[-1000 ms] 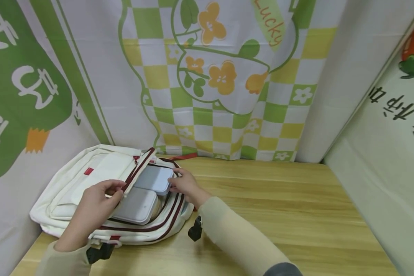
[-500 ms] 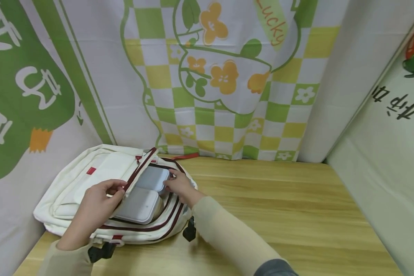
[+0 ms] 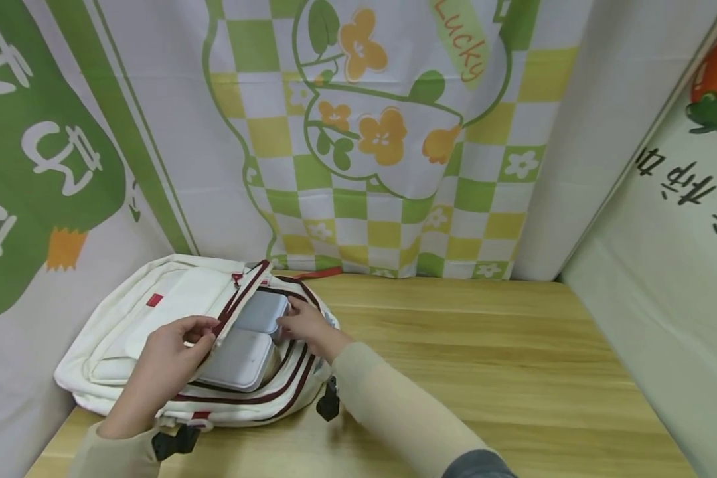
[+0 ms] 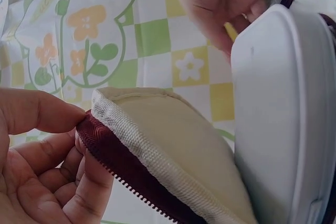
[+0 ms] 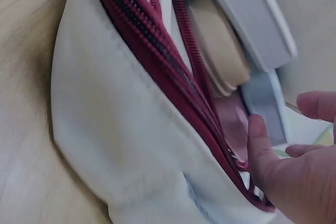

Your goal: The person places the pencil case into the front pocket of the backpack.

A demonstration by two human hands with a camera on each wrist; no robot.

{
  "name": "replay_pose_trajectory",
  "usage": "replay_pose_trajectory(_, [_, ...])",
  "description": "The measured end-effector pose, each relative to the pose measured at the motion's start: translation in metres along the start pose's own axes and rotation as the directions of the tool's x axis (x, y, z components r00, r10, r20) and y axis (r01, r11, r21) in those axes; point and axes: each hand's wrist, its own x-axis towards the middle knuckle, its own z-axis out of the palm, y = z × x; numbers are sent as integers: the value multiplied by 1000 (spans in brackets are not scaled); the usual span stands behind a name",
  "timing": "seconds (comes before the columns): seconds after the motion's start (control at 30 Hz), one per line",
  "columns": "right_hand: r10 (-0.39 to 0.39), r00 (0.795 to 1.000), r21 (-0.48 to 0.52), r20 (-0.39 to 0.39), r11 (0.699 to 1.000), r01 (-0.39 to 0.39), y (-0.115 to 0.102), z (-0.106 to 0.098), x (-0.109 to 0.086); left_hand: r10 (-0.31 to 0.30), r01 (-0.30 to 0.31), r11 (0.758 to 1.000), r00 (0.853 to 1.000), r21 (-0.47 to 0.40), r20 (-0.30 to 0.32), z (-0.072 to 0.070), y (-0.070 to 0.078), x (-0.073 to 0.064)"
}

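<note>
A white backpack point(image 3: 173, 318) with dark red zippers lies on the table, its main compartment unzipped. My left hand point(image 3: 176, 348) pinches the zippered edge point(image 4: 121, 166) of its front panel between thumb and fingers and holds it raised. Inside the opening lie a light grey-white case point(image 3: 239, 358) and, behind it, a pale blue case point(image 3: 265, 312). My right hand point(image 3: 311, 325) is at the outer end of the pale blue case, fingertips right at its corners. In the right wrist view its thumb point(image 5: 260, 140) overlaps that case, with the fingers apart. The panel hides the cases' inner ends.
Below the grey-white case shows a tan item point(image 5: 220, 40) with layered edges. A red strap point(image 3: 319, 273) extends behind the bag. The wooden table point(image 3: 466, 358) stretches to the right. A patterned curtain point(image 3: 388, 226) hangs at the back.
The pale blue case has slid left, deeper into the backpack, and my right hand has moved left with it. My left hand keeps its pinch on the raised panel edge.
</note>
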Motion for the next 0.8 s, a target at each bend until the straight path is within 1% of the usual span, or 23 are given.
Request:
replay_pose_trajectory(0.07, [-10, 999, 19, 46, 1000, 9, -1, -9, -5, 0, 0, 1000, 1000, -9, 8, 2, 1, 0])
replay_pose_trajectory(0.17, [-38, 996, 34, 75, 999, 36, -2, -25, -15, -2, 2, 1000, 1000, -16, 15, 8, 3, -1])
replay_pose_trajectory(0.27, [-37, 997, 32, 67, 999, 35, -1, -42, -25, 15, -15, 1000, 999, 5, 32, 16, 5, -1])
replay_pose_trajectory(0.4, [-7, 998, 5, 67, 1000, 6, 4, -63, -38, 41, -43, 998, 998, 46, 55, 27, 7, -3])
replay_pose_trajectory(0.5, [6, 997, 5, 82, 1000, -6, 10, -77, -45, 52, -57, 996, 996, 65, 69, 35, 7, -4])
replay_pose_trajectory(0.57, [7, 997, 0, 77, 1000, -7, 15, -87, -48, 65, -71, 995, 995, 77, 80, 39, 7, -5])
replay_pose_trajectory(0.67, [-1, 997, 6, 75, 1000, 0, 19, -100, -55, 84, -93, 991, 992, 100, 99, 45, 9, -6])
replay_pose_trajectory(0.8, [7, 998, 3, 65, 1000, -8, 23, -115, -67, 113, -127, 980, 989, 154, 100, 50, 12, -9])
